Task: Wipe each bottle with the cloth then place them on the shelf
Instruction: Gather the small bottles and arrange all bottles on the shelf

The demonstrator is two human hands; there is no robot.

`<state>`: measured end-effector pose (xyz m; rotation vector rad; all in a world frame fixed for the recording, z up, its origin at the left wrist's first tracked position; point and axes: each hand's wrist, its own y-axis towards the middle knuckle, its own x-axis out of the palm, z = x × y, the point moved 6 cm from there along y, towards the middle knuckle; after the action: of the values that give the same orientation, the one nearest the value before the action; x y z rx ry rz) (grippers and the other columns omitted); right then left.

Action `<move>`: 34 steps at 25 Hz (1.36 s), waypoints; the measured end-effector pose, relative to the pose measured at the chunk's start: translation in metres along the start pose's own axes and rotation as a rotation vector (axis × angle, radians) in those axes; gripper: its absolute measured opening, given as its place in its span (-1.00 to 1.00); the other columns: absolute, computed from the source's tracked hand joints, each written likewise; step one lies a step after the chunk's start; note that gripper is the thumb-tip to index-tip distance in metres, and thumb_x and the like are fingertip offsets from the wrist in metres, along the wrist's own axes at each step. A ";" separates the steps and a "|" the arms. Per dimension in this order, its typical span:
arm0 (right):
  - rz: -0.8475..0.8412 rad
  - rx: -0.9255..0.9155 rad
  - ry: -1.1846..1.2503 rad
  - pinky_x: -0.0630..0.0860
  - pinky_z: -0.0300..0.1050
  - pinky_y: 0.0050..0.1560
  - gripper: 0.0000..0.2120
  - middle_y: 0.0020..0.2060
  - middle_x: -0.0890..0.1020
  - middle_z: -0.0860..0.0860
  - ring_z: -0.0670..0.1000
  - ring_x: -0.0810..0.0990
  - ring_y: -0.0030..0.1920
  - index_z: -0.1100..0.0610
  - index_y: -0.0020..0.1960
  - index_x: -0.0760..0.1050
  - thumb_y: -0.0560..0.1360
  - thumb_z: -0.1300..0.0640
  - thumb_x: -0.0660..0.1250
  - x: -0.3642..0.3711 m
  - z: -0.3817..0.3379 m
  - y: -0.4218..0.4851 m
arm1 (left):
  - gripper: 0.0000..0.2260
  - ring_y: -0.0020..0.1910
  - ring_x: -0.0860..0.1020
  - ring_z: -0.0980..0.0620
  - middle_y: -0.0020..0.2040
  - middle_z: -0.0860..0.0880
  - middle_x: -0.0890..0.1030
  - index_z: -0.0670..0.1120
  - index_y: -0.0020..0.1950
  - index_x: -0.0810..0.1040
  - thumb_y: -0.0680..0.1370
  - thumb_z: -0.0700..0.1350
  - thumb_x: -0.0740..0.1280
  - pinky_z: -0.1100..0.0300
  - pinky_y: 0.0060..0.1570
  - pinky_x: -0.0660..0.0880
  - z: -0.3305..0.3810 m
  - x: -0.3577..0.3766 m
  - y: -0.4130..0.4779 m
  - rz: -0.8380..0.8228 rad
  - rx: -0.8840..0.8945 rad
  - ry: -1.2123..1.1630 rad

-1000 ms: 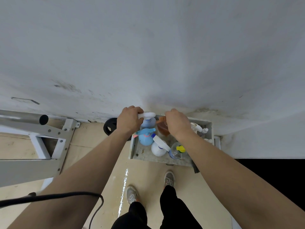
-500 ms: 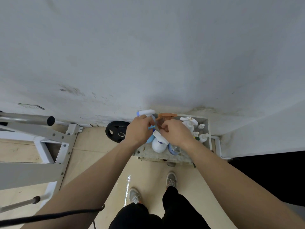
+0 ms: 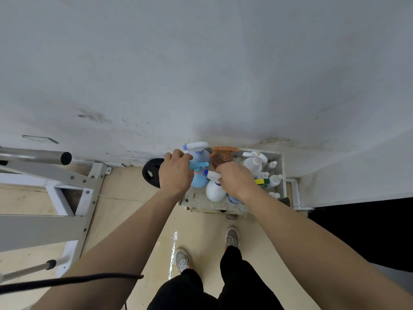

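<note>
Several smooth plastic spray bottles (image 3: 222, 158) stood crowded on a scuffed grey metal shelf (image 3: 283, 173) against the stained white wall (image 3: 201, 74), above glossy beige floor (image 3: 134, 209). Right hand (image 3: 237, 180) pinched the trigger head of the round white spray bottle (image 3: 214, 192); left hand (image 3: 176, 173) curled beside the sky-blue spray bottle (image 3: 199, 181), grip unclear.

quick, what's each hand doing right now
Left hand: curled by the pale blue spray bottle, grip cannot be told.
Right hand: holding the white spray bottle.

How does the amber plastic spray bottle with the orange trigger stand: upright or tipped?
Upright. The amber spray bottle carries its orange trigger head above its body in the grey metal tray; the right hand hides its base.
</note>
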<state>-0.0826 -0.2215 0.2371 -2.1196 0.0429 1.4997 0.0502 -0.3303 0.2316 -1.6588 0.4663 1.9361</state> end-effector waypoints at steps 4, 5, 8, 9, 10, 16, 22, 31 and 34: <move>0.029 -0.010 -0.057 0.41 -0.06 -0.17 -0.86 -0.04 0.62 0.07 0.13 0.57 0.01 0.06 0.05 0.61 0.51 0.19 0.37 -0.012 0.001 0.004 | -0.86 -0.11 0.45 -0.11 -0.11 -0.03 0.57 -0.01 0.03 0.66 0.50 -0.13 0.37 0.04 -0.25 0.48 -0.008 0.001 0.002 -0.034 -0.018 -0.025; 0.026 -0.011 -0.082 0.38 -0.06 -0.17 -0.86 -0.04 0.62 0.07 0.12 0.57 0.02 0.06 0.04 0.61 0.51 0.20 0.36 -0.013 0.003 0.005 | -0.87 -0.12 0.45 -0.11 -0.13 -0.02 0.57 -0.01 0.02 0.67 0.50 -0.12 0.37 0.04 -0.26 0.47 -0.008 0.001 0.002 -0.041 -0.021 -0.033; 0.034 -0.009 -0.119 0.35 -0.06 -0.18 -0.88 -0.01 0.61 0.07 0.12 0.56 0.06 0.09 0.02 0.58 0.52 0.23 0.33 -0.011 0.008 0.006 | -0.87 -0.12 0.46 -0.10 -0.15 -0.01 0.57 0.01 0.01 0.67 0.51 -0.11 0.36 0.03 -0.23 0.48 -0.007 0.001 0.003 -0.063 -0.017 -0.040; 0.040 -0.010 -0.121 0.35 -0.06 -0.18 -0.88 0.00 0.61 0.08 0.12 0.55 0.06 0.09 0.03 0.58 0.53 0.23 0.32 -0.011 0.009 0.006 | -0.86 -0.12 0.46 -0.10 -0.15 -0.01 0.58 0.01 0.01 0.66 0.51 -0.11 0.35 0.02 -0.21 0.49 -0.007 0.001 0.003 -0.069 -0.018 -0.035; 0.043 -0.014 -0.127 0.34 -0.06 -0.18 -0.88 0.00 0.61 0.08 0.12 0.55 0.06 0.09 0.03 0.58 0.53 0.23 0.33 -0.011 0.009 0.006 | -0.86 -0.12 0.47 -0.09 -0.15 -0.01 0.57 0.01 0.01 0.66 0.51 -0.11 0.35 0.02 -0.20 0.50 -0.007 0.001 0.003 -0.075 -0.023 -0.033; 0.052 -0.012 -0.168 0.34 -0.05 -0.18 -0.85 0.03 0.59 0.08 0.12 0.54 0.08 0.09 0.08 0.57 0.53 0.22 0.31 -0.014 0.012 0.007 | -0.84 -0.08 0.48 -0.09 -0.12 0.00 0.58 0.03 0.07 0.67 0.52 -0.11 0.36 0.04 -0.21 0.50 -0.008 -0.001 0.006 -0.093 -0.012 -0.047; 0.080 -0.039 -0.139 0.32 -0.07 -0.16 -0.85 0.05 0.60 0.08 0.11 0.52 0.09 0.07 0.09 0.57 0.53 0.15 0.37 -0.006 0.005 0.007 | -0.81 -0.05 0.49 -0.08 -0.09 0.01 0.59 0.05 0.08 0.67 0.51 -0.10 0.36 0.07 -0.23 0.48 -0.010 -0.002 0.007 -0.114 -0.027 -0.041; 0.201 0.027 0.201 0.48 -0.06 -0.04 -0.69 0.11 0.56 0.06 0.15 0.56 0.11 0.06 0.21 0.58 0.53 0.26 0.26 -0.047 0.007 0.026 | -0.82 -0.03 0.48 -0.06 -0.07 0.03 0.59 0.04 0.07 0.67 0.51 -0.10 0.36 0.08 -0.18 0.46 -0.014 -0.002 0.003 -0.109 -0.057 -0.106; 0.142 0.118 0.217 0.48 0.04 0.18 -0.63 0.21 0.52 0.19 0.23 0.53 0.21 0.21 0.31 0.51 0.52 0.33 0.27 -0.047 0.011 0.048 | -0.83 -0.03 0.48 -0.05 -0.08 0.03 0.58 0.04 0.06 0.66 0.50 -0.09 0.36 0.08 -0.19 0.48 -0.016 0.001 0.003 -0.113 -0.057 -0.121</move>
<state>-0.1254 -0.2702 0.2563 -2.2122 0.3584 1.3026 0.0612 -0.3422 0.2279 -1.5567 0.2672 1.9683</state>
